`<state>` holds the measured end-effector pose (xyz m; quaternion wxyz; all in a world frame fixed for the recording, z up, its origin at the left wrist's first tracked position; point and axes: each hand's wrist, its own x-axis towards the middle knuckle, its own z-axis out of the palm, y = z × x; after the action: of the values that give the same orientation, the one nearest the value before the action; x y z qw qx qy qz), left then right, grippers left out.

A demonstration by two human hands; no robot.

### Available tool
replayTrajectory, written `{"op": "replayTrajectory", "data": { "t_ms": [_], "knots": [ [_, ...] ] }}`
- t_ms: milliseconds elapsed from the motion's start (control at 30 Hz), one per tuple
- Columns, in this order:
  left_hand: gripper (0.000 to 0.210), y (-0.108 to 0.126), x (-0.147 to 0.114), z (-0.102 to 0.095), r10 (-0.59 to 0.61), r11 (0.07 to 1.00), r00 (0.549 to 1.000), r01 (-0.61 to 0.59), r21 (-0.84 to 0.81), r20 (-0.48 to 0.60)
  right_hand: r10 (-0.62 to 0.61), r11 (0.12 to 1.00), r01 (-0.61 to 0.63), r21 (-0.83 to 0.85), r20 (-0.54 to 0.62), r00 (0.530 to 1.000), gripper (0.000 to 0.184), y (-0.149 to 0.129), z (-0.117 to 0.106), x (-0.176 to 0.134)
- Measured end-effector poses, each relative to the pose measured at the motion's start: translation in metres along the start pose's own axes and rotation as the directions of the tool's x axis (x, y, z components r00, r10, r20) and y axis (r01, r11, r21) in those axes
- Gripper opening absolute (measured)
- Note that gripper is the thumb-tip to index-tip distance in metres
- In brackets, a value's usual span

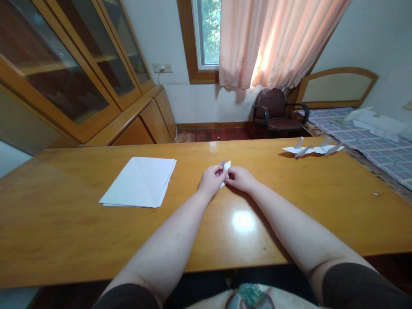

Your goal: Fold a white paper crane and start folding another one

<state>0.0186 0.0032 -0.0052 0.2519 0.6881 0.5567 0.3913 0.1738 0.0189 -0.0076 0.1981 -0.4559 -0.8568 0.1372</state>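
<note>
Near the middle of the wooden table, a small folded piece of white paper (pixel 227 165) is pinched between my two hands. My left hand (pixel 212 177) is closed on its left side, with pointed paper tips sticking up past the fingers. From the right, my right hand (pixel 240 178) grips the other side with fingers curled in. Much of the paper is hidden by the fingers. To the left lies a stack of white paper sheets (pixel 138 182), the top one showing a faint crease. Folded paper cranes (pixel 301 150) stand at the table's far right.
The yellow-brown table (pixel 64 240) spans the view. Beyond it are a dark red office chair (pixel 273 107), a bed (pixel 363 133) on the right with a checked cover, and pink curtains (pixel 244 43) at the window. A glass-fronted wooden cabinet (pixel 112 96) stands left.
</note>
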Motion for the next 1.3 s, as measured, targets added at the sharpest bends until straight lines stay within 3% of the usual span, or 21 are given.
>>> {"op": "replayTrajectory", "data": {
  "t_ms": [267,600,767,1000,1300],
  "knots": [
    [0.022,-0.006,-0.001,-0.003,-0.028,0.997,0.986,0.016,-0.072,-0.164,-0.118,0.971,0.121,-0.204,0.026,0.993,0.017,0.0,-0.006,0.0],
    [0.031,-0.006,0.0,-0.008,-0.097,0.992,0.973,0.076,-0.103,-0.21,-0.159,0.934,0.159,-0.319,0.027,0.987,0.018,-0.01,-0.011,-0.003],
    [0.039,-0.002,0.0,-0.01,-0.048,0.995,0.98,0.03,-0.096,-0.194,-0.165,0.931,0.163,-0.328,0.023,0.986,0.019,-0.01,-0.01,-0.003],
    [0.033,-0.001,-0.001,-0.01,-0.03,0.992,0.965,-0.003,-0.124,-0.262,-0.15,0.944,0.15,-0.294,0.024,0.988,0.019,-0.01,-0.01,-0.003],
    [0.026,0.002,-0.001,-0.013,-0.109,0.977,0.94,0.042,-0.209,-0.323,-0.125,0.964,0.127,-0.235,0.02,0.992,0.018,-0.006,-0.009,-0.002]
  ]
}}
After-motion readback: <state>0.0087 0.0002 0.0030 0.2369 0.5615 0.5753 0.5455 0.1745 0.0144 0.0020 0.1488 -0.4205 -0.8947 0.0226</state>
